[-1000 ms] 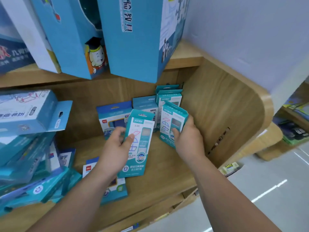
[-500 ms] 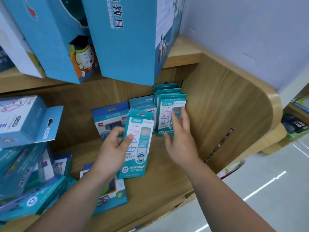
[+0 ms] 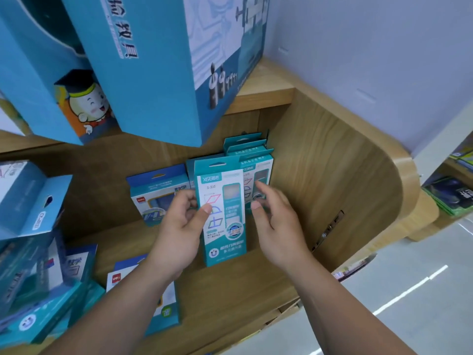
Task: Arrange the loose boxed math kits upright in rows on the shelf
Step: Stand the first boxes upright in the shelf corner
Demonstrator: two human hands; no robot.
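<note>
Blur is softening the right hand point(image 3: 276, 226), so whether its thumb is touching the held kit point(image 3: 230, 190) is impossible to tell. Its fingers are hanging spread and relaxed just right of that kit, gripping nothing. The fingers of the left hand point(image 3: 179, 234) are disappearing behind the held kit, and only the thumb is showing, pressing across the front as the hand is pinching the left edge. The held kit is covering most of the upright teal kits point(image 3: 256, 160) standing behind it and to its right, so only their hang tabs and part of one front are showing.

The held kit is looking tall and narrow, teal and white, with a hang tab, coloured shape outlines and a clear window. It is standing upright over the shelf board point(image 3: 230, 290); whether it is resting there is unclear.

Behind it to the left, a blue boxed kit point(image 3: 158, 185) is standing upright. Below and left, a flat box point(image 3: 166, 311) is lying partly under the left forearm. Far left, a heap of loose boxes point(image 3: 38, 290) is running out of frame. Above it, large blue boxes point(image 3: 153, 73) are overhanging.
</note>
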